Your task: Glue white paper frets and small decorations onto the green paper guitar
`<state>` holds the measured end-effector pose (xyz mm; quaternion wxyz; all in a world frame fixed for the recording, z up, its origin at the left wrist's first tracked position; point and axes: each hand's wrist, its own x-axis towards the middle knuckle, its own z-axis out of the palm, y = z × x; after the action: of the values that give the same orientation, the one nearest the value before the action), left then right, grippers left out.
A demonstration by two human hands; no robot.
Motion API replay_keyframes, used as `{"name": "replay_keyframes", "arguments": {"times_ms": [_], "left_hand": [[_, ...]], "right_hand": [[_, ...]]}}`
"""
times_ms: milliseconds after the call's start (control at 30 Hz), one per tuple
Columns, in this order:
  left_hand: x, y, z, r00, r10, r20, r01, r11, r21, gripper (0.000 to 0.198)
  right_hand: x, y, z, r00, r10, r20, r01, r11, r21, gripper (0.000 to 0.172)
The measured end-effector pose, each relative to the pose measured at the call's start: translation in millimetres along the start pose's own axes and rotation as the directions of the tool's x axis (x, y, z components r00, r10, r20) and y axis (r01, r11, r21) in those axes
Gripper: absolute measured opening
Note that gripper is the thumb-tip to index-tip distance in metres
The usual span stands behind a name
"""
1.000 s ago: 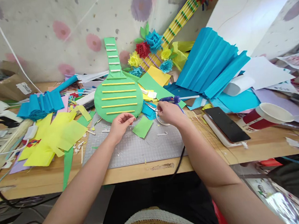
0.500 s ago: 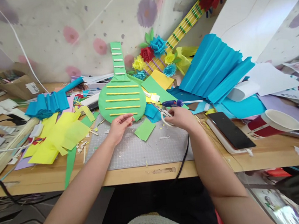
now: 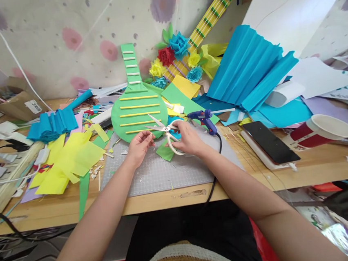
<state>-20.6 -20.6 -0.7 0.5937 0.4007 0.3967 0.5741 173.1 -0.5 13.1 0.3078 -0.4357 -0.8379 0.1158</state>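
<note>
My right hand [image 3: 188,138] grips a pair of scissors [image 3: 174,144] by their white handles, the blades spread apart and pointing left. Just left of the blade tips, my left hand [image 3: 141,148] is closed in a pinch; what sits between the fingertips is too small to make out. Behind both hands a green paper guitar [image 3: 138,113] leans up, with yellow strips across its round body and white strips on its neck. A green paper piece [image 3: 164,152] lies under the scissors on the grey cutting mat [image 3: 154,179].
A blue glue gun [image 3: 204,118] lies right of the scissors, its black cord running over the table's front edge. Further right are a phone [image 3: 270,141] and a paper cup [image 3: 318,131]. Yellow paper [image 3: 69,163] spreads at left; blue crepe paper [image 3: 248,70] stands behind.
My right hand has brought the scissors from beside the glue gun leftward, close to my left hand, with their blades now spread. My left hand stays pinched near the guitar's lower edge.
</note>
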Motion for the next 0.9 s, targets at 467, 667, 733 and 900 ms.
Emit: {"name": "replay_keyframes", "arguments": {"times_ms": [467,667,733,900], "left_hand": [[3.4,-7.5,0.5,0.997,0.075,-0.007,-0.074,0.990,0.120,0.039],[3.3,-7.1,-1.3,0.994,0.104,0.016,-0.105,0.976,0.190,0.034],[3.7,-7.7,-1.8,0.994,0.110,0.023,-0.112,0.970,0.214,0.033],[3.5,-9.6,-2.1,0.991,0.131,0.006,-0.129,0.962,0.241,0.034]], "right_hand": [[-6.1,-11.4,0.9,0.972,-0.008,0.234,0.031,0.995,-0.095,0.042],[-5.5,-11.8,2.7,0.966,-0.001,0.260,0.025,0.995,-0.092,0.046],[-5.9,-12.8,3.2,0.964,0.003,0.264,0.021,0.996,-0.088,0.047],[-6.8,-14.7,4.2,0.956,0.052,0.287,-0.018,0.993,-0.118,0.040]]}}
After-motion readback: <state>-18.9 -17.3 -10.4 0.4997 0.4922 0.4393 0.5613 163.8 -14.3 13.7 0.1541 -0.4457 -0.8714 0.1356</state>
